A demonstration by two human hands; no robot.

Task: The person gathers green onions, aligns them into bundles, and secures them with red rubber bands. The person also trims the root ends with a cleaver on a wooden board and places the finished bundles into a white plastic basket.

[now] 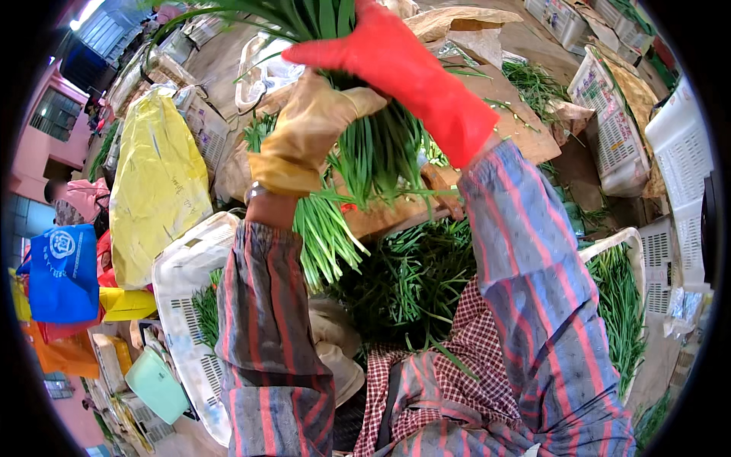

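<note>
My left hand (311,125), in a tan rubber glove, is closed around a bunch of long green leaves (377,151), which look like garlic chives. My right hand (394,74) wears a red rubber glove and grips the same bunch from above. Leaves fan upward past the red glove and hang down below both hands. The hidden fingers lie behind the leaves. Under the bunch is a wooden board (388,220) with cut bits on it. A wooden handle (442,188), perhaps a knife's, lies there. Beside my left wrist lie more chives (331,240), pale stems towards me.
Loose green trimmings (417,274) are heaped before my lap. White plastic crates (188,251) stand at left; another crate (634,245) at right holds greens (617,308). A yellow sack (154,194) and blue bag (64,274) are at left. A person (83,200) is beyond.
</note>
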